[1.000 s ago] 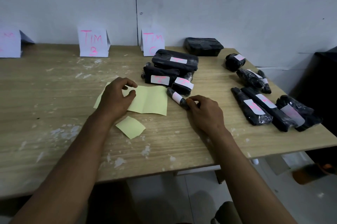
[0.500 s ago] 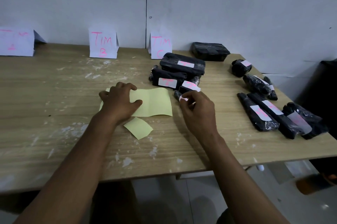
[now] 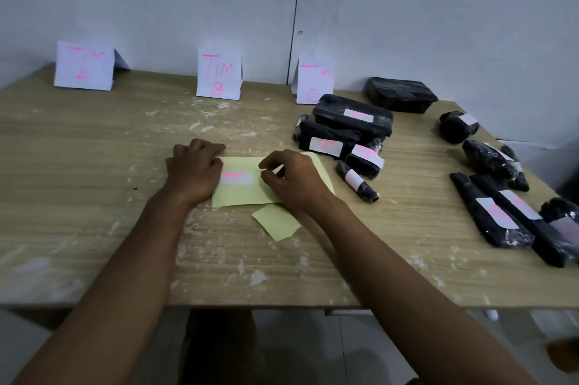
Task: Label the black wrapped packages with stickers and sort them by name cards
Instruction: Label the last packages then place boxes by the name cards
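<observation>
Grip: my left hand [image 3: 194, 173] presses the yellow sheet [image 3: 241, 193] flat; right hand [image 3: 294, 179] pinches at its white sticker [image 3: 236, 178]
Packages: black packages [image 3: 352, 121] at 2 o'clock
Surface: scuffed wooden table [image 3: 94, 165], grey wall [image 3: 438, 8] behind

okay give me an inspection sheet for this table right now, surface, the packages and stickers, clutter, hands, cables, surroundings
Surface: wooden table, pale flecks and scuffs over it.
Job's things: three name cards stand along the back edge; labelled black packages lie clustered near the right card and along the right edge; one unlabelled black package lies at the back; a white sticker with pink writing sits on the yellow sheet.
Clutter: small yellow paper scrap.
Hands: left hand rests on the sheet's left edge; right hand, fingers curled, is beside the sticker; whether it pinches anything is unclear.
Cables: nothing seen.
Surroundings: plain grey wall behind.
</observation>
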